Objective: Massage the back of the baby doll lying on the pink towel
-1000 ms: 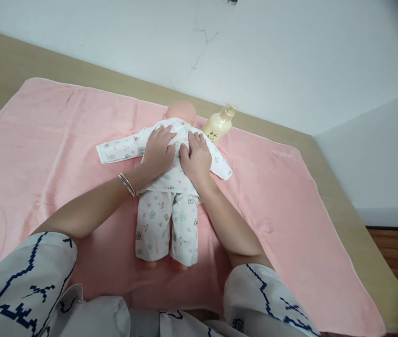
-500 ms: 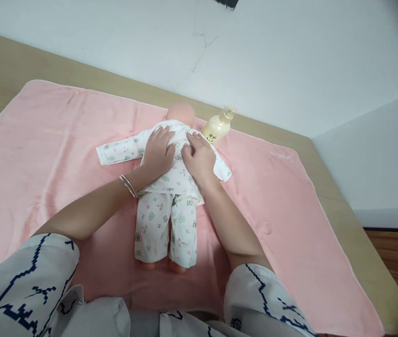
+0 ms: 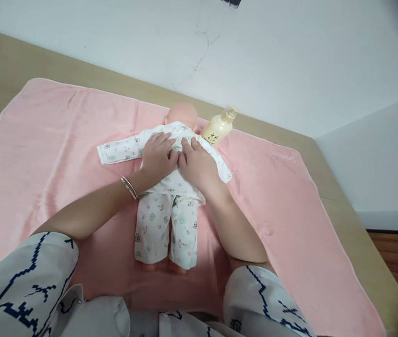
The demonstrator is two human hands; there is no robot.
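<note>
A baby doll (image 3: 182, 115) lies face down, its smooth head pointing away from me. It wears a white patterned long-sleeved top (image 3: 167, 186) and matching trousers (image 3: 153, 229), with its feet just showing below the hems. On the left side of the doll's upper back rests my left hand (image 3: 159, 157), fingers stretched out over the cloth. My right hand (image 3: 199, 161) lies flat on the right side of the back. The two thumbs are close together at the middle. Neither hand grips anything.
Under the doll is a pink blanket (image 3: 272, 210) spread on a wooden surface (image 3: 5, 61). A pale yellow pump bottle (image 3: 219, 126) leans or lies beside the doll's head, on the right. A white wall (image 3: 132, 42) rises behind.
My right hand has shifted slightly inward and now lies flatter, its thumb nearer the left one. My left hand has slid a little towards me. The doll stays in place.
</note>
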